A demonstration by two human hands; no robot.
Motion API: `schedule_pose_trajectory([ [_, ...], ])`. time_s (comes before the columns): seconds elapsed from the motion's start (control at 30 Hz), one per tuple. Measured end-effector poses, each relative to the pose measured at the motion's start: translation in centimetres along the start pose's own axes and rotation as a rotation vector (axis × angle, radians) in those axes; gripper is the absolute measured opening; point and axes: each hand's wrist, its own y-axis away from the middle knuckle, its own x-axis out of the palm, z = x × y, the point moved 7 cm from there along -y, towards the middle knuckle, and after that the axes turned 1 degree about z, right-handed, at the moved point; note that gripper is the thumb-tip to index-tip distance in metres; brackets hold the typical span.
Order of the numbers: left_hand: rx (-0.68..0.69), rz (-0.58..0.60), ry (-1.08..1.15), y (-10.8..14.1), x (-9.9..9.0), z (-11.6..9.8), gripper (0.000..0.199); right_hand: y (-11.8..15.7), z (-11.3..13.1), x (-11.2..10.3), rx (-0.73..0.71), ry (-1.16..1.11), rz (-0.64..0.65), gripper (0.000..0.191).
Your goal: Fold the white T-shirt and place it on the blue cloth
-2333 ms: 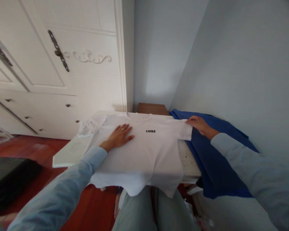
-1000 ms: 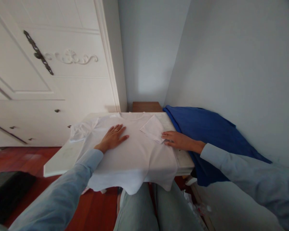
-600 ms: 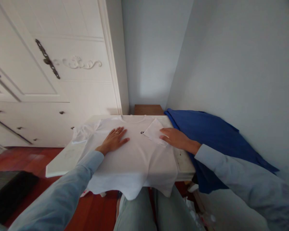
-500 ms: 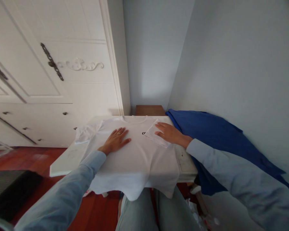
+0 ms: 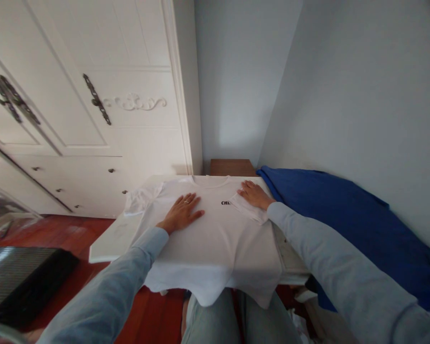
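A white T-shirt (image 5: 200,248) is spread over a white table, its collar at the far edge and its hem hanging over the near edge. Black letters show on the chest, partly covered by the sleeve on the right, which is folded inward. My left hand (image 5: 182,212) lies flat on the left of the chest, fingers apart. Near the right shoulder, my right hand (image 5: 255,195) rests on the folded sleeve with fingers stretched out. The sleeve on the left lies bunched near the table's edge.
Blue cloth (image 5: 329,210) drapes over the right side of the white table (image 5: 109,239). A white wardrobe (image 5: 146,143) stands at the left, and a brown wooden box-like piece (image 5: 232,167) sits behind the table. On the red floor lies a black ridged object (image 5: 28,282).
My right hand has shifted up toward the shoulder, and more of the lettering shows. The left hand stays on the shirt. The view has turned slightly left.
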Motion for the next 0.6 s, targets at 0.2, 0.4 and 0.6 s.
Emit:
schedule_pose_trajectory([
  [0.2, -0.003, 0.014, 0.013, 0.2, -0.2, -0.4, 0.078, 0.0, -0.4, 0.2, 0.027, -0.010, 0.032, 0.062],
  [0.4, -0.016, 0.020, 0.038, 0.4, -0.6, -0.8, 0.076, -0.5, 3.6, -1.2, -0.002, 0.028, -0.104, 0.066],
  [0.6, -0.019, 0.044, 0.034, 0.7, -0.7, -0.9, 0.078, -1.1, 5.7, 0.3, -0.032, -0.020, -0.056, 0.063],
])
